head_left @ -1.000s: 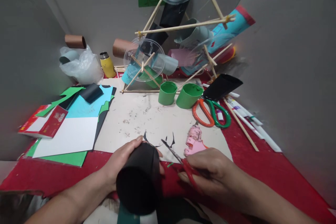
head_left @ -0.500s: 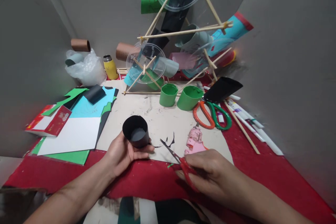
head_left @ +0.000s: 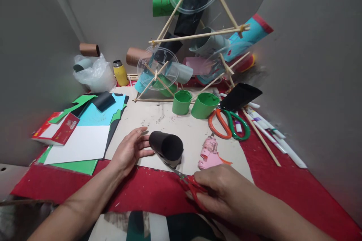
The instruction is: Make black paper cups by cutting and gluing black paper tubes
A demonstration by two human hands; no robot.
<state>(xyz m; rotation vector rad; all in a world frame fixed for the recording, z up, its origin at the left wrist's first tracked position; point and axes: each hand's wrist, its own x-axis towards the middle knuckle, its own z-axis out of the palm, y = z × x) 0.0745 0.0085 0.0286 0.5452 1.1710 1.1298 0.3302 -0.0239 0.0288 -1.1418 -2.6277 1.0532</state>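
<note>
A short black paper tube (head_left: 161,146) lies on its side on the grey cardboard sheet (head_left: 135,115), its round mouth turned toward me. My left hand (head_left: 131,148) is open at the tube's left end, fingers apart and close to it; whether they touch it I cannot tell. In my right hand (head_left: 220,186) are small scissors (head_left: 194,186) with red handles, the fingers wrapped round the loops. The scissor tips reach the lower edge of the tube. Just beyond my right hand rests a pink glue gun (head_left: 209,154).
Two green paper rings (head_left: 181,103) stand before a stick-and-plastic-lid frame (head_left: 198,35). Large scissors (head_left: 229,124) and markers (head_left: 271,135) lie on the right. Coloured paper sheets (head_left: 82,145) and a red box (head_left: 66,130) lie left. A yellow bottle (head_left: 120,73) stands behind.
The black tube has left my left palm and now lies tipped on its side, farther right. My left fingers have opened. The scissors have moved slightly left and down, to the tube.
</note>
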